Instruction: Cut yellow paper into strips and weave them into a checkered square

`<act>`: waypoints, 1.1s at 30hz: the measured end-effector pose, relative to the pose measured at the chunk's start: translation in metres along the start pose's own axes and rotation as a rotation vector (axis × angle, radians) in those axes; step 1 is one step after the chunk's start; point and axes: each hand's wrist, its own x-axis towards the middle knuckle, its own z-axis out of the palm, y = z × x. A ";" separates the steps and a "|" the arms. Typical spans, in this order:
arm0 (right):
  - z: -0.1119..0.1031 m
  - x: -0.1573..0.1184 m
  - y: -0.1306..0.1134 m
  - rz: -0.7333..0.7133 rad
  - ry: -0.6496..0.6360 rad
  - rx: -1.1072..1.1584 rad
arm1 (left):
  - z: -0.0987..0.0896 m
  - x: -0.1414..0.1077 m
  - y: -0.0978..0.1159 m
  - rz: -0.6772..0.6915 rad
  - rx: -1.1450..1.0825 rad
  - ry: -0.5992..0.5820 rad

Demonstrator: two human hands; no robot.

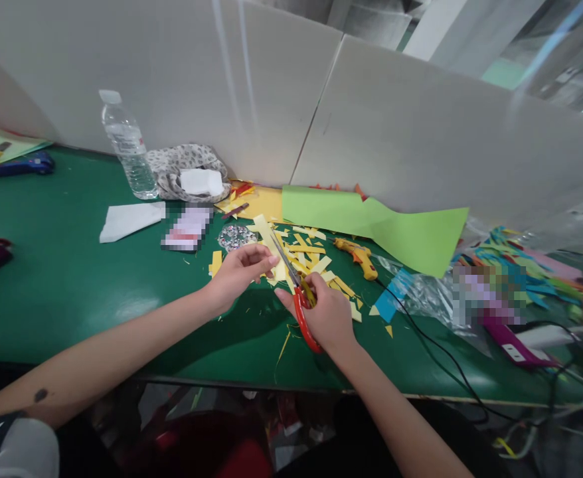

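My left hand (246, 271) pinches a pale yellow paper strip (266, 234) near the middle of the green table. My right hand (325, 311) is closed round the handles of red-handled scissors (302, 317), whose blades point up and left and lie along the strip. Just behind and to the right of the blades, many cut yellow paper pieces (307, 249) are scattered on the table. A round patch of small shiny bits (236, 237) lies behind my left hand.
A yellow glue gun (358, 257) with a black cable lies right of the pieces. Green paper (411, 236) leans along the wall. A water bottle (131, 156), patterned cloth (192, 159) and white paper (131, 220) stand or lie back left. Coloured strips (510, 255) lie right.
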 end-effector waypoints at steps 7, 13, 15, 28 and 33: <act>-0.003 -0.001 0.000 -0.009 0.006 0.038 | 0.001 0.000 0.003 -0.077 -0.014 -0.020; -0.001 -0.002 0.001 0.011 0.034 0.048 | 0.004 -0.002 0.006 -0.112 -0.046 0.001; -0.001 -0.002 0.001 0.022 0.032 0.045 | 0.004 -0.003 0.008 -0.125 -0.046 0.007; -0.003 -0.002 0.000 0.020 0.037 0.037 | 0.002 -0.003 0.008 -0.041 -0.096 0.029; -0.001 -0.004 0.001 -0.018 0.036 0.021 | -0.002 0.000 0.008 0.015 -0.174 0.102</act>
